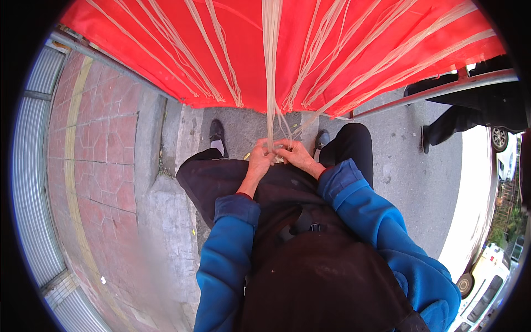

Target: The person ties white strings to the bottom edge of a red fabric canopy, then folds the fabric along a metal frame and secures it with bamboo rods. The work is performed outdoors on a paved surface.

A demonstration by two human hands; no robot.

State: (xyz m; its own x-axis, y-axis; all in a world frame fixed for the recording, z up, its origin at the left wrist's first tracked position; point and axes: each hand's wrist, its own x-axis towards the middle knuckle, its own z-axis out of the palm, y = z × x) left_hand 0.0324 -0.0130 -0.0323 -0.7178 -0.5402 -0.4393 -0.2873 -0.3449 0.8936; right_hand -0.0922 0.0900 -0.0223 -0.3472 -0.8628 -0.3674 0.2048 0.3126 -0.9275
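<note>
Strands (270, 66): running in a pale bunch from the top centre down to the middle of the frame, being gathered there between both hands. Pinching with the left hand (260, 162), with fingers curled nearly closed on the lower ends; pinching likewise with the right hand (297, 155), with thumb and fingers drawn together beside the left. Meeting at the fingertips in a small pale tangle, too small to tell whether knotted, twisted or merely crossed. Probably calling for light, even tension, holding the bunch steady with one hand while working the ends with the other, and keeping loose strands from catching; likely tangling or slipping if pulled unevenly.

Sitting just above the lap (276, 185) with both hands, with blue sleeves (227, 243) reaching in from the lower edge. Spreading beyond, across the top: red cloth (251, 55), with other bundles (426, 31) fanning over it to left and right. Running along the cloth's edge at upper right: a metal rail (442, 90). Showing farther out: red paving (105, 138) at left, a white vehicle (487, 282) at lower right.
</note>
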